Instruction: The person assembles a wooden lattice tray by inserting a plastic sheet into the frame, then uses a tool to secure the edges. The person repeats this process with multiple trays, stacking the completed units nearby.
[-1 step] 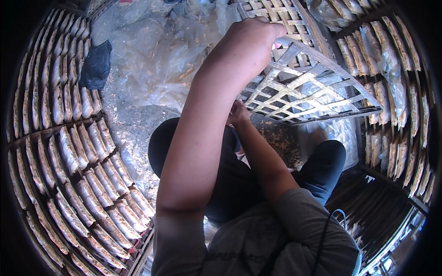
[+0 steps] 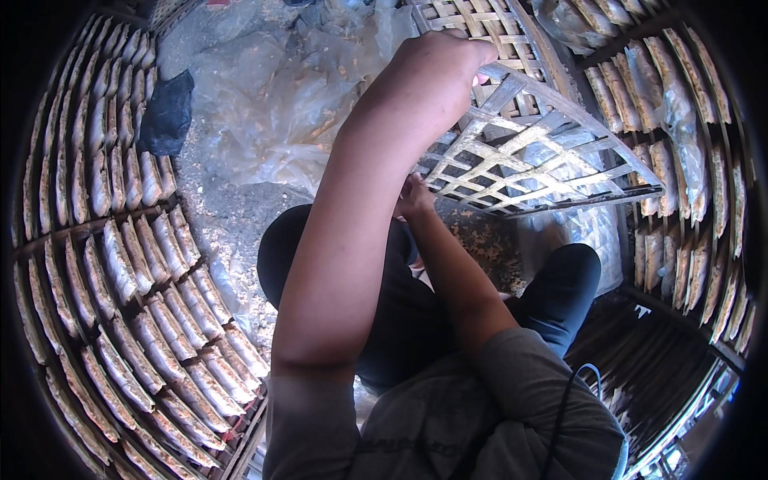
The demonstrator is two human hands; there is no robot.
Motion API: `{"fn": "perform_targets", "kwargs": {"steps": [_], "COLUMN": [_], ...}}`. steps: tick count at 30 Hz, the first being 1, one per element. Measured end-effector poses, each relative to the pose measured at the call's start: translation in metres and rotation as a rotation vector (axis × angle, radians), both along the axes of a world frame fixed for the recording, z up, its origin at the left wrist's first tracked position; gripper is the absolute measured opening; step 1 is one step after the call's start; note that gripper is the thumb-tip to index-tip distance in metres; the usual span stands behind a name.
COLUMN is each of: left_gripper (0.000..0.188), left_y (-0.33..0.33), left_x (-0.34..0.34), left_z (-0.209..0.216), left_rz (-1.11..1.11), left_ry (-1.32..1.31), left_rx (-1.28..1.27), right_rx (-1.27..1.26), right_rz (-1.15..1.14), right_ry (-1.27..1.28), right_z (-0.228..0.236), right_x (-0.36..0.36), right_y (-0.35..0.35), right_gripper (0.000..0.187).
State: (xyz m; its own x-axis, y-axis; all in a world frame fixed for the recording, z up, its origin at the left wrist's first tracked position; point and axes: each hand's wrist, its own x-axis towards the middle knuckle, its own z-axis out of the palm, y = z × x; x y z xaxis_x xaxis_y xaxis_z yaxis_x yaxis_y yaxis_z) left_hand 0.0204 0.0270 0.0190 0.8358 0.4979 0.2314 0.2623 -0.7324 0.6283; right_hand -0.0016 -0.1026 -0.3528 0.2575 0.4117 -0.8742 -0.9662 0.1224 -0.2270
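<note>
A woven bamboo tray (image 2: 524, 152) with an open lattice stands tilted in front of me. My left hand (image 2: 448, 68) is closed over its upper corner, the fingertips curling round the edge. Lower down, my right hand (image 2: 414, 197) is closed at the tray's near left corner, with part of it hidden behind my left forearm. Behind the tray a second woven bamboo panel (image 2: 448, 14) leans in a wooden frame.
Racks of upright, pale brown-speckled slabs (image 2: 148, 256) line my left; more slabs (image 2: 656, 72) fill shelves at right. Crumpled clear plastic sheeting (image 2: 272, 88) covers the floor ahead, near a black plastic bag (image 2: 167, 114). Brown crumbs lie by my knees. Dark slats (image 2: 648, 360) are at lower right.
</note>
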Motion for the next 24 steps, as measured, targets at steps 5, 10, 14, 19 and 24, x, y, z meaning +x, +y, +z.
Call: {"fn": "perform_targets", "kwargs": {"steps": [5, 10, 14, 19, 24], "left_gripper": [0.031, 0.032, 0.033, 0.034, 0.033], "left_y": [-0.001, 0.003, 0.003, 0.003, 0.003], "left_x": [-0.005, 0.01, -0.002, 0.005, -0.002], "left_z": [0.001, -0.001, 0.007, -0.001, 0.008], "left_rz": [0.044, -0.007, 0.033, 0.013, 0.025], "left_ry": [-0.009, -0.014, 0.023, -0.014, 0.021], "left_rx": [0.044, 0.019, 0.031, 0.014, 0.066], "right_rx": [0.035, -0.125, -0.17, -0.258, -0.127], "right_rz": [-0.055, 0.07, 0.304, 0.252, 0.159], "right_ry": [0.03, -0.117, -0.219, -0.284, -0.293], "right_z": [0.01, 0.002, 0.028, 0.037, 0.039], "right_x": [-0.006, 0.015, 0.008, 0.01, 0.001], "right_y": [-0.002, -0.001, 0.006, 0.007, 0.005], "right_gripper": [0.04, 0.043, 0.037, 0.027, 0.016]}}
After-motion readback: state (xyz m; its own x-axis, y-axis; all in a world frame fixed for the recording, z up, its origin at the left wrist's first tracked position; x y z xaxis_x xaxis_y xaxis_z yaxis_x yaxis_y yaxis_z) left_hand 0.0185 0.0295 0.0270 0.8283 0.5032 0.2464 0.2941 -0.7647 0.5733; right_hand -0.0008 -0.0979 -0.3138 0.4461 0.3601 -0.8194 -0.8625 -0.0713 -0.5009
